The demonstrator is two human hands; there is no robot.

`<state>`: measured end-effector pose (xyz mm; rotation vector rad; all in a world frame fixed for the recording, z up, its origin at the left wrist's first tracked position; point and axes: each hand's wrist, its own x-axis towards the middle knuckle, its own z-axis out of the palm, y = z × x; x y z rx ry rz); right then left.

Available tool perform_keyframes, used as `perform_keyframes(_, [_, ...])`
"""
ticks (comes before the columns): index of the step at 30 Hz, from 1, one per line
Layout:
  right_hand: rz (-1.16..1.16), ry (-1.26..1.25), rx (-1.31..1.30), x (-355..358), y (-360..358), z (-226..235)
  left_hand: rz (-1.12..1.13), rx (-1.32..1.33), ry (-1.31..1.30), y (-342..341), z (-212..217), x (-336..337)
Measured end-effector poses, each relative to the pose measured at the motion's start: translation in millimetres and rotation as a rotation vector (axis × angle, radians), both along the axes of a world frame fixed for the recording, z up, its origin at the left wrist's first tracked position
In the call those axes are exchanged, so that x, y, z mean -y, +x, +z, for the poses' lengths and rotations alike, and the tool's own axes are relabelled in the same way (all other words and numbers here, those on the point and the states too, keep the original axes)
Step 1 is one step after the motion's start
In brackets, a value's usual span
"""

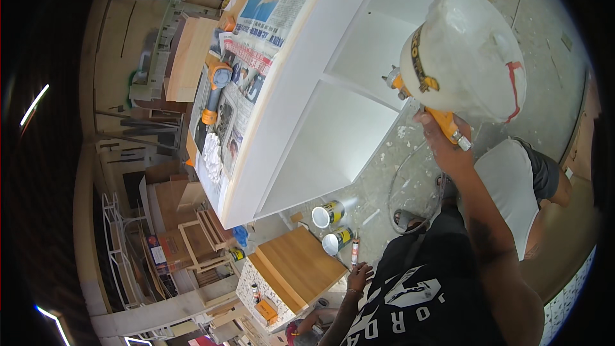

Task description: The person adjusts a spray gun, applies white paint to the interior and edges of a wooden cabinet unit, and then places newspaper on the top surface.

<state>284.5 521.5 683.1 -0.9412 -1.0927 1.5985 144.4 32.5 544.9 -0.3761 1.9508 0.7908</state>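
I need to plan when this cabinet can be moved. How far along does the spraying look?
The white cabinet already looks evenly coated on its side panel and inner compartments, with newspaper masking the bench beside it. In hand: the right hand holds the spray gun raised beside the open compartments; the left hand hangs low, empty. Whether another coat remains cannot be told. Two open tins stand on the floor.
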Motion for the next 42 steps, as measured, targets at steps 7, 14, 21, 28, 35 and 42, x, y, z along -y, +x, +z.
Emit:
perform_keyframes(7, [0.097, 0.108, 0.074, 24.7, -6.0, -14.3, -0.009, 0.004, 0.006, 2.0, -3.8, 2.7])
perform_keyframes(14, [0.218, 0.169, 0.038, 47.4, -8.4, -39.5, 0.006, -0.025, 0.007, 8.7, -2.0, -1.3])
perform_keyframes(21, [0.167, 0.198, 0.223, 48.7, -5.0, -48.6, 0.026, -0.041, 0.017, 12.8, -1.6, 3.2])
perform_keyframes(28, [0.103, 0.079, -0.008, 36.7, 1.0, -17.9, 0.056, -0.045, 0.008, 16.9, -8.6, 10.9])
perform_keyframes(35, [0.103, -0.016, -0.07, 41.0, -0.7, -17.9, 0.004, -0.042, 0.027, 8.6, -15.5, 12.0])
perform_keyframes(42, [0.254, 0.279, 0.29, 74.1, -7.9, -61.0, 0.023, -0.071, 0.034, 11.1, -3.2, -5.5])
